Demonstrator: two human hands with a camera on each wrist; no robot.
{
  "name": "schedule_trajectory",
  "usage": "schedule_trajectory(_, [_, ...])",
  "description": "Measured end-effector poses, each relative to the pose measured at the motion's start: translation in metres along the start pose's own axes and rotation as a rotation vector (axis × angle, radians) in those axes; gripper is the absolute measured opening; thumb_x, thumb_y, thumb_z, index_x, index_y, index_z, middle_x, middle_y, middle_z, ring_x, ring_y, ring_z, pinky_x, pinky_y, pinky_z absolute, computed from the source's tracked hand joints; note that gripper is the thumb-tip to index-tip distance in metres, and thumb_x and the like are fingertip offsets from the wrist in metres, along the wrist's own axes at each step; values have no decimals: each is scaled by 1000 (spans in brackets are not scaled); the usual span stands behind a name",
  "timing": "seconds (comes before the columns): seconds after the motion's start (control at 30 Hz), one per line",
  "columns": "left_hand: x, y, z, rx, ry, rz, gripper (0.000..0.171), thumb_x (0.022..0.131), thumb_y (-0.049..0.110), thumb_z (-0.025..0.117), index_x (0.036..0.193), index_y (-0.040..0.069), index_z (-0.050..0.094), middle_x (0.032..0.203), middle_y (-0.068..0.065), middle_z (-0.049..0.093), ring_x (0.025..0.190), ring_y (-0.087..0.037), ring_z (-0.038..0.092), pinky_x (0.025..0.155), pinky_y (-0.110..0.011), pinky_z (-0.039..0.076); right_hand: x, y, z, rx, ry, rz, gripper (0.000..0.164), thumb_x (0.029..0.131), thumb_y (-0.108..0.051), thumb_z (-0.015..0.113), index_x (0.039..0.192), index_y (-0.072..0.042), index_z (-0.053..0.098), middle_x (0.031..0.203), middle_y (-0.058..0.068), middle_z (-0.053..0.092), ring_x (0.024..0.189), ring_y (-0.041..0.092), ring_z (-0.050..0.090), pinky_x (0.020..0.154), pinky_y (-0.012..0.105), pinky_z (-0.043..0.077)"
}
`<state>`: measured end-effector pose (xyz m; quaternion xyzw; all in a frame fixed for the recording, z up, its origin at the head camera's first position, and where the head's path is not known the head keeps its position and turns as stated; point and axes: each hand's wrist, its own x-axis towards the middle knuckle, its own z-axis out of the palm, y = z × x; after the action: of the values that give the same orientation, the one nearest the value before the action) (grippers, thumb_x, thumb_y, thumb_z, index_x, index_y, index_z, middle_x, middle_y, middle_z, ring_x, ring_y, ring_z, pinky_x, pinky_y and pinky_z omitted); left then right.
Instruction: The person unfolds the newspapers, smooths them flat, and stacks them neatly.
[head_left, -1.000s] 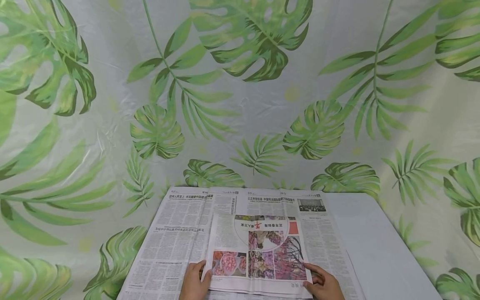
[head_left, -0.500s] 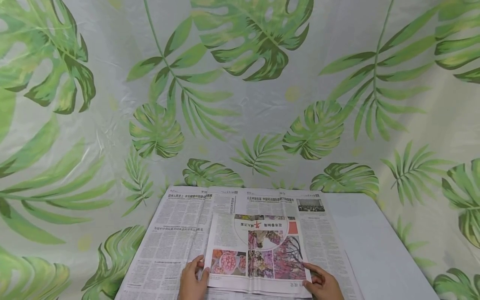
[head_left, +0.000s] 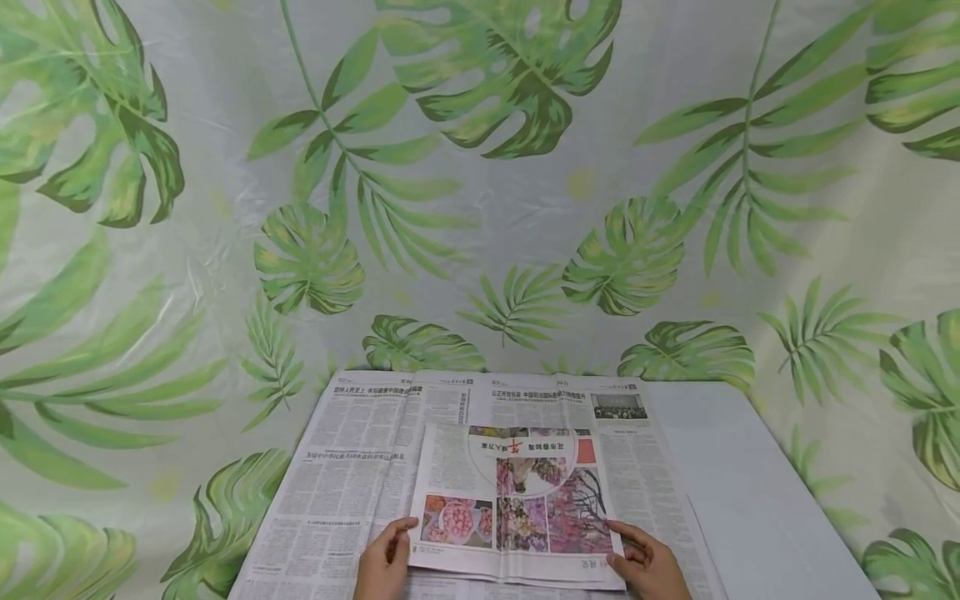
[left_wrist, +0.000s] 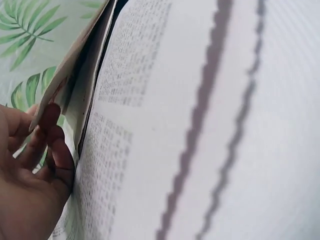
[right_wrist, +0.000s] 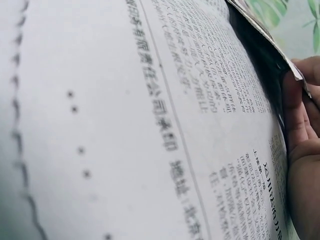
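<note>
A folded newspaper (head_left: 457, 475) with flower photos faces up near the table's front, its print upside down in the head view. My left hand (head_left: 385, 557) pinches its lower left corner between thumb and fingers. The lower right edge is pinched by my right hand (head_left: 647, 562). In the left wrist view, the left hand (left_wrist: 37, 165) holds a paper edge raised off the printed sheet (left_wrist: 120, 100) below. The right wrist view has the right hand (right_wrist: 305, 115) gripping the opposite edge, also lifted, with a dark gap under it.
Wide open newspaper sheets (head_left: 322, 483) lie spread beneath the folded one, across most of the white table (head_left: 742, 483). Bare white tabletop shows along the right side. Behind hangs a leaf-patterned curtain (head_left: 480, 208), close to the table's back edge.
The left hand's fingers loosened from the left edge half a second ago and now pinch the corner again. The right hand stays nearly in place on its edge.
</note>
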<state>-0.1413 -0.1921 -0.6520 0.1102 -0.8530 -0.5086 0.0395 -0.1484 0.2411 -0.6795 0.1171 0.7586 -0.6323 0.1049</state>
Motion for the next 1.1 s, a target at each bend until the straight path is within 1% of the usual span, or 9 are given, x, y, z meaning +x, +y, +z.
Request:
schedule_trajectory(0.17, [1,-6,-3,-54,-89,6,33,101,2,49,120,11,74,101,-5,75,78,-3,61,67,-20,49,-1,-6,0,-15,11,-2,64,91,-25,79,145,-1,55,61,-3,46,49,7,30,50,26,39])
schedule_trajectory(0.2, [1,-7,-5,-64,-114,15,34,100,0,49,121,10,74,106,-5,75,83,-4,62,70,-20,50,-2,-7,0,-14,10,-1,64,91,-25,79,145,-1,55,61,-3,45,50,7,30,51,26,40])
schedule_trajectory(0.37, [5,-15,-13,-82,-204,57,34,97,-4,58,127,8,71,109,-8,73,83,-5,64,69,-22,54,-2,-9,-3,5,-7,2,66,91,-26,79,146,-1,54,61,-4,39,51,9,29,58,28,41])
schedule_trajectory(0.57, [13,-19,-19,-78,-241,96,39,92,-5,64,129,7,70,109,-10,72,78,-5,61,66,-23,53,-1,-7,-6,12,-1,-3,63,91,-25,78,145,-1,56,61,-5,32,52,9,26,58,28,40])
schedule_trajectory(0.63, [16,-20,-18,-81,-240,102,42,89,-6,66,129,6,69,103,-10,70,76,-6,59,65,-23,52,-1,-6,-7,17,7,2,61,91,-23,79,143,-1,57,61,-6,28,52,9,25,57,28,40])
schedule_trajectory(0.77, [20,-21,-15,-67,-225,145,48,84,-10,68,128,9,70,110,-10,67,80,-5,56,67,-22,53,-1,-4,-9,27,15,9,57,90,-20,79,141,-3,59,62,-6,26,53,10,23,54,28,39])
schedule_trajectory(0.93, [25,-21,-10,11,-209,235,39,89,-3,70,121,19,75,134,-14,60,92,-8,59,71,-21,54,1,-1,-13,38,-24,9,60,91,-23,78,143,-1,57,61,-8,35,55,9,29,58,29,42])
schedule_trajectory(1.03, [27,-19,-9,44,-226,288,31,92,7,74,117,24,77,140,-15,57,106,-20,63,75,-22,54,2,0,-15,42,-58,18,63,92,-26,78,144,0,55,66,-8,44,57,9,34,62,30,44])
schedule_trajectory(1.1, [27,-18,-8,58,-241,319,27,91,12,76,114,26,79,142,-16,56,111,-29,65,77,-23,55,2,0,-16,41,-65,18,62,92,-27,78,143,1,56,78,-8,58,63,6,47,67,29,49])
